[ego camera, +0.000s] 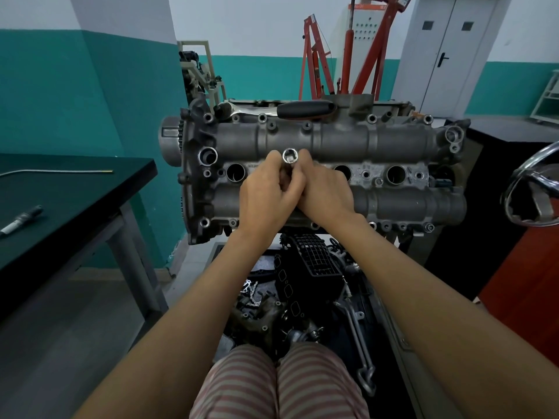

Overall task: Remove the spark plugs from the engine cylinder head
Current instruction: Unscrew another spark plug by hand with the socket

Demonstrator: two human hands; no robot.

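Note:
The grey engine cylinder head [393, 137] lies across the middle of the view, with open round plug wells [235, 172] along its centre line. A chrome spark plug socket [289, 157] stands upright over the second well from the left, its square drive end facing me. My left hand [267, 192] and my right hand [325, 189] both grip the socket shaft from either side, fingers curled round it. The well under my hands is hidden. A removed spark plug [21, 220] lies on the dark table at the left.
A ratchet wrench [302, 110] with a black handle rests on the far edge of the head. A thin metal rod [57, 171] lies on the dark table [75, 207]. A red engine hoist [348, 55] stands behind. Loose engine parts [311, 267] lie below the head.

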